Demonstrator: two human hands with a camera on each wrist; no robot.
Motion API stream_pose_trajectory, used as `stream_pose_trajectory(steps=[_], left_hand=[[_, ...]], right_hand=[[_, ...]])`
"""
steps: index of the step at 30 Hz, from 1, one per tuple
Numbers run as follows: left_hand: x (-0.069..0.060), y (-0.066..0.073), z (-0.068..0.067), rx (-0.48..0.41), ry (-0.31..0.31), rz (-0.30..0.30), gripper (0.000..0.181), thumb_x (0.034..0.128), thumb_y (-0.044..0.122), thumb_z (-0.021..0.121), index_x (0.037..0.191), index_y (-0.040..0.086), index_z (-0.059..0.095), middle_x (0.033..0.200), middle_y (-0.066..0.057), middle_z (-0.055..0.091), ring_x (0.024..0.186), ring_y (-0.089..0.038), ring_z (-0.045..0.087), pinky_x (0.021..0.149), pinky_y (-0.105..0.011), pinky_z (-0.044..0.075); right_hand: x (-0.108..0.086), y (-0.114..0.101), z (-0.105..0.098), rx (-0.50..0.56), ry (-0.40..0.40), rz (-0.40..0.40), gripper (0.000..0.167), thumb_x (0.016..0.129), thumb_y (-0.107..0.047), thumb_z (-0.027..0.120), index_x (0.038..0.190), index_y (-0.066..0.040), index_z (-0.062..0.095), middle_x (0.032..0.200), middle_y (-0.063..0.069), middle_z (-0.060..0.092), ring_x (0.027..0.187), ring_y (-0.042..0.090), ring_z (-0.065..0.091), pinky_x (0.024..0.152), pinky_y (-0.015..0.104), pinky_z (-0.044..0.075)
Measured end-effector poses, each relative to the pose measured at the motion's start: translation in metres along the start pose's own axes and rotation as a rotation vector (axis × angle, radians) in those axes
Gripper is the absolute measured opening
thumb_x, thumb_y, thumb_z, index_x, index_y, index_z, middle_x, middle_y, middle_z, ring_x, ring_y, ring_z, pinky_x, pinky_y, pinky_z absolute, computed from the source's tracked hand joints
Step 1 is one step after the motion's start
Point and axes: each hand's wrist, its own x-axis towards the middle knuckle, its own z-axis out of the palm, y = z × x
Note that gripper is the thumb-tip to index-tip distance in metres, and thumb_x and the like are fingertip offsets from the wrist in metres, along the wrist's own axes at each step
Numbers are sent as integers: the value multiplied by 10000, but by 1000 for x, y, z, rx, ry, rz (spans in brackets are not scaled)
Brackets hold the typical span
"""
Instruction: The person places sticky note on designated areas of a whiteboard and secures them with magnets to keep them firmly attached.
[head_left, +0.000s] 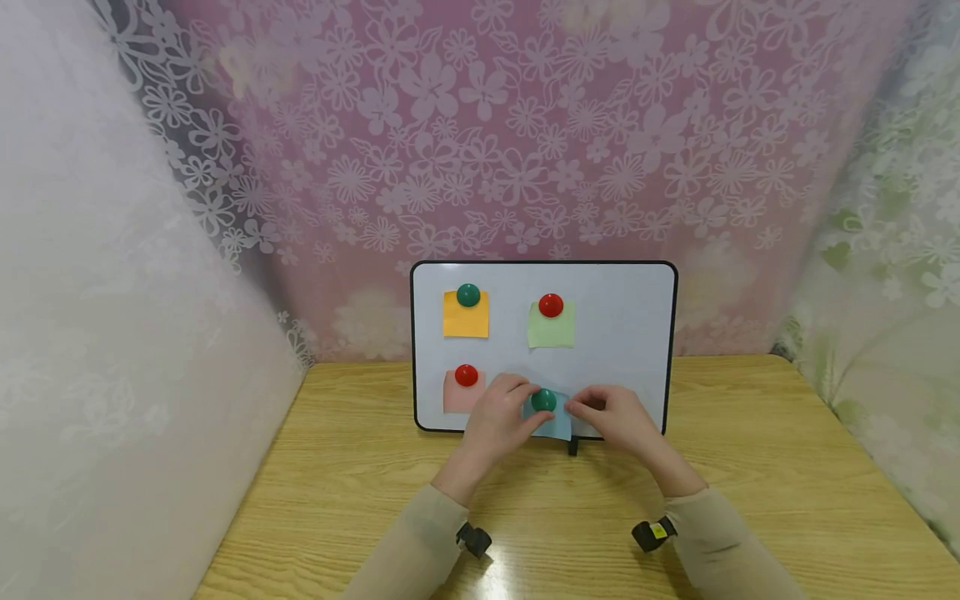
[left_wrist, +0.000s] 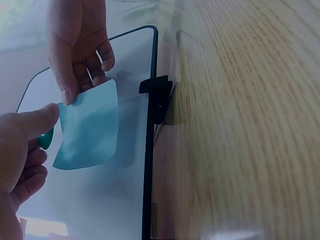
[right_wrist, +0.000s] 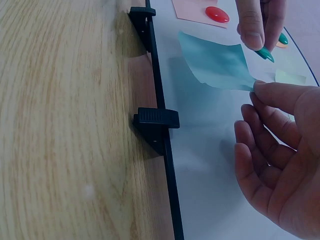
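Observation:
A whiteboard (head_left: 622, 317) with a black frame stands upright on the table. At its lower middle is a blue sticky note (head_left: 557, 427), whose free part curls away from the board in both wrist views. My left hand (head_left: 495, 421) pinches a round green magnet (head_left: 543, 400) between thumb and fingers at the note's upper edge. In the right wrist view this magnet (right_wrist: 266, 54) appears tilted in the fingers. With thumb and index finger, my right hand (head_left: 618, 417) pinches the note's upper right corner; its other fingers are loosely curled.
Also on the board are an orange note (head_left: 465, 321) under a green magnet, a green note (head_left: 551, 327) under a red magnet, and a pink note (head_left: 459, 396) under a red magnet. Black feet (right_wrist: 157, 118) support the board's lower edge. Patterned curtains surround the wooden table (head_left: 360, 433).

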Motion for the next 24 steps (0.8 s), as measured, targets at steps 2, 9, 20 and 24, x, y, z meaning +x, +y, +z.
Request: stream_pose_trajectory(steps=[2, 9, 20, 24], left_hand=[[1, 1, 0, 17, 4, 9, 417, 849, 327, 946, 1123, 49, 798, 1025, -23, 714, 966, -176, 633, 876, -223, 556], [5, 2, 1, 52, -13, 4, 409, 868, 332, 930, 1132, 54, 788, 1032, -18, 702, 982, -173, 624, 879, -202, 546], [14, 6, 6, 152, -52, 0, 387, 904, 346, 897, 1139, 61, 784, 1040, -12, 695, 994, -160, 616, 888, -179, 538], [17, 8, 7, 182, -50, 7, 376, 912, 336, 891, 1145, 62, 781, 1048, -12, 694, 998, -158, 615, 900, -192, 543]], right_hand=[[0, -1, -1, 1, 3, 0, 278, 1047, -384, 721, 1053, -116, 792, 993, -6, 747, 905, 161, 650, 784, 371, 542], [2, -2, -4, 12, 14, -3, 280, 1050, -371, 718, 1062, -102, 793, 1005, 13, 754, 884, 176, 644, 748, 367, 536], [3, -2, -8, 4, 33, 8, 278, 1049, -366, 720, 1073, -101, 801, 1042, 23, 765, 928, 195, 665, 766, 371, 545], [4, -2, -8, -6, 37, 12, 281, 1047, -364, 723, 1075, -95, 802, 1043, 29, 766, 922, 196, 665, 767, 375, 548]])
